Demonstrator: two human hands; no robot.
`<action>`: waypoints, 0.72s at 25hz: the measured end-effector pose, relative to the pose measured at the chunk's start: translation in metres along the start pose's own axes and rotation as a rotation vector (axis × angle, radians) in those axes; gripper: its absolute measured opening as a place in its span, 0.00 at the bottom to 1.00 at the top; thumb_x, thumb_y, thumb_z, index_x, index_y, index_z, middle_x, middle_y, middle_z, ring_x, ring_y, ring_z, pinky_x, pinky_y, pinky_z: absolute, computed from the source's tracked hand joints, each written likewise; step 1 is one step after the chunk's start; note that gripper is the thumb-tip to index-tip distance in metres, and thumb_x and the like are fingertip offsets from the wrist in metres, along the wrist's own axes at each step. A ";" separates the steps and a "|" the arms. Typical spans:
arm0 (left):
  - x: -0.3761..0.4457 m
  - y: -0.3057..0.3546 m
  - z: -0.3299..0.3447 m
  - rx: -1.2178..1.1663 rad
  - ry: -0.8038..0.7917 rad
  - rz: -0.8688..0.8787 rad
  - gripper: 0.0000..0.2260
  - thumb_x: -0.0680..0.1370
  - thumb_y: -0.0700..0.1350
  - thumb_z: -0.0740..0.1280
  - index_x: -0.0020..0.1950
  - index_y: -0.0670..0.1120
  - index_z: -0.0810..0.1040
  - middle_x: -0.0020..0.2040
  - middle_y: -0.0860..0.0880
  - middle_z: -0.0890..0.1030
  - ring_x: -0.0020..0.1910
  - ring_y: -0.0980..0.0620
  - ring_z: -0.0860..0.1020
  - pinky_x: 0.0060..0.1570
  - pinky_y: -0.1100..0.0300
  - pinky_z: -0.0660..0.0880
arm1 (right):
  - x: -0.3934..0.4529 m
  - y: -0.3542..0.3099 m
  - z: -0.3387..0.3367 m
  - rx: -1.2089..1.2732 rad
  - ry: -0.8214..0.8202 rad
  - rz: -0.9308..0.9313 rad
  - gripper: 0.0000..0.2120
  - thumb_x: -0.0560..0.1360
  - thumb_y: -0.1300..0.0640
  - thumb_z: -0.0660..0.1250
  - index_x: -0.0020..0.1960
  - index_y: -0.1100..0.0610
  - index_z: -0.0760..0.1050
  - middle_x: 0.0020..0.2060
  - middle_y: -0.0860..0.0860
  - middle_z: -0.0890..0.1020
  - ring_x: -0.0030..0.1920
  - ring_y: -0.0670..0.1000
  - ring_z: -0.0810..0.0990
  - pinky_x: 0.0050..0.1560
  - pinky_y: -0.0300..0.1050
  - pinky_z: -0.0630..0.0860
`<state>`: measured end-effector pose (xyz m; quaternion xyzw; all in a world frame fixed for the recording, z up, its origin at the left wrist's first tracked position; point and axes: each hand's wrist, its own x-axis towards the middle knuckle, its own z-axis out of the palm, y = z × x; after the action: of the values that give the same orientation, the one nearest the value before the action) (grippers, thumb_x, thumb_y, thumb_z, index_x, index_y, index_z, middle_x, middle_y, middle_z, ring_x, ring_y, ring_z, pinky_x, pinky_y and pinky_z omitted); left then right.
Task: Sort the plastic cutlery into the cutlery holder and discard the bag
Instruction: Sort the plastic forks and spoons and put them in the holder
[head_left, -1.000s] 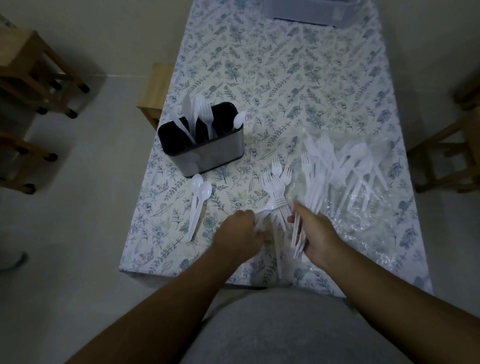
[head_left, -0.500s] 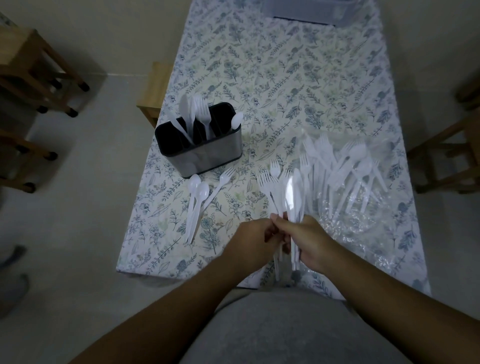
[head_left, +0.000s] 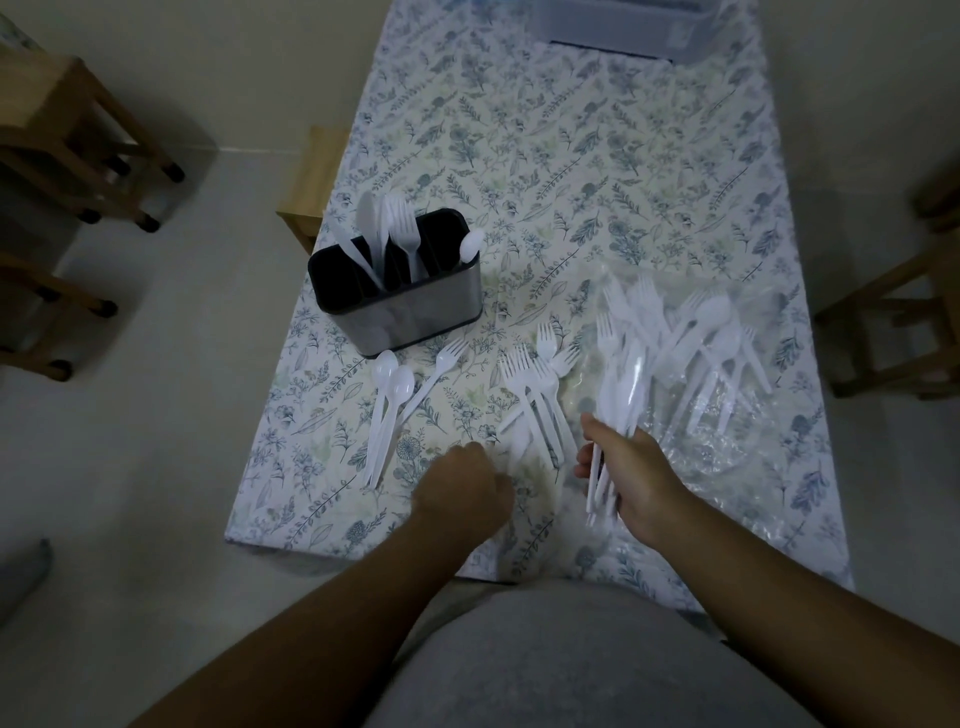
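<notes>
- White, thin plastic cutlery lies across the floral-print tablecloth (head_left: 597, 171): a fan of forks (head_left: 535, 384) near the front edge, two spoons and one fork (head_left: 397, 400) just before the cutlery holder (head_left: 400, 306).
- The holder is a brushed-metal oblong with a black divided insert; knives, forks and a spoon stand upright in it.
- The crinkled clear bag (head_left: 727, 415) lies to the right under a loose heap of cutlery.
- The right hand (head_left: 636, 475) grips a bundle of knives and forks (head_left: 618, 395).
- The left hand (head_left: 462, 491), curled into a fist, has left that bundle since half a second ago; what it holds, if anything, cannot be told.
</notes>
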<state>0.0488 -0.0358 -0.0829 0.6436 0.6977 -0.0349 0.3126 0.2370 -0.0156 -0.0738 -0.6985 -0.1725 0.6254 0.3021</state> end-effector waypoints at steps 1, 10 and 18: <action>0.001 0.003 0.000 0.014 0.000 0.000 0.15 0.79 0.54 0.64 0.53 0.42 0.75 0.45 0.47 0.75 0.47 0.47 0.79 0.42 0.55 0.76 | 0.001 0.000 0.001 0.017 -0.003 0.010 0.12 0.79 0.50 0.70 0.45 0.60 0.77 0.29 0.52 0.78 0.30 0.52 0.78 0.35 0.47 0.76; -0.005 -0.021 -0.013 -0.102 -0.048 0.132 0.09 0.81 0.44 0.61 0.41 0.44 0.72 0.35 0.50 0.73 0.34 0.52 0.72 0.34 0.60 0.70 | 0.002 0.002 0.010 -0.074 -0.082 0.013 0.16 0.76 0.53 0.73 0.54 0.66 0.80 0.24 0.50 0.71 0.24 0.51 0.68 0.30 0.46 0.70; 0.022 0.042 -0.010 -0.146 0.094 0.416 0.18 0.80 0.51 0.54 0.64 0.44 0.74 0.62 0.43 0.76 0.62 0.46 0.72 0.61 0.51 0.73 | 0.003 -0.003 0.007 0.020 -0.020 0.034 0.15 0.77 0.49 0.71 0.52 0.62 0.83 0.40 0.58 0.88 0.41 0.56 0.87 0.50 0.51 0.81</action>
<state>0.0842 -0.0047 -0.0703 0.7500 0.5646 0.1110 0.3262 0.2313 -0.0106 -0.0742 -0.6922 -0.1574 0.6389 0.2965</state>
